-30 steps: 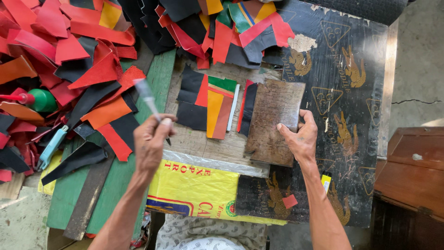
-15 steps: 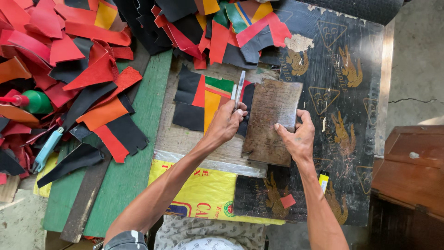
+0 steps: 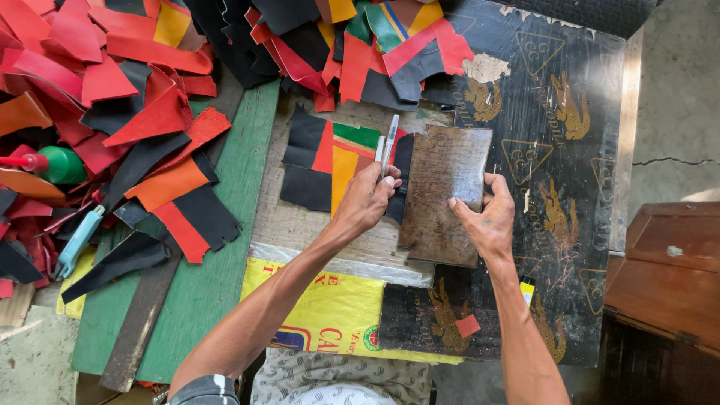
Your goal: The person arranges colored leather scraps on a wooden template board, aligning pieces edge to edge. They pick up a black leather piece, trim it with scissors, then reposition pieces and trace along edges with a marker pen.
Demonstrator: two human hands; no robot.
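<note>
Our left hand (image 3: 365, 201) is closed around a slim clear-barrelled pen (image 3: 389, 142), tip pointing away from us, right along the left edge of the worn brown rectangular template plate (image 3: 444, 193). Our right hand (image 3: 486, 217) is spread fairly wide with the fingers pressing down on the plate's right side and lower corner, pinning it flat.

The plate sits on a small stack of cut leather pieces in black, red, orange and green (image 3: 330, 161), which rests on a scuffed pale board (image 3: 300, 225) in the middle of the surface. Under the board's near edge there's a yellow woven plastic sack (image 3: 330, 300), and to the right a black printed sheet with gold animal motifs (image 3: 562, 135). Further out on the left is a big heap of red, black and orange leather offcuts (image 3: 112, 97) spilling over the green painted plank (image 3: 225, 255), plus a green bottle with a red cap (image 3: 56, 165) and a light blue handled tool (image 3: 75, 241) half buried in scraps.

What could go wrong, we reckon: if the pressing hand eases off, the plate could skid on the slick leather and the traced line would wander. The stack below could also shift, since the pieces aren't lined up.

Hard to say if the pen tip is actually touching anything, our hand covers it. We also can't tell what lies directly under the plate.
</note>
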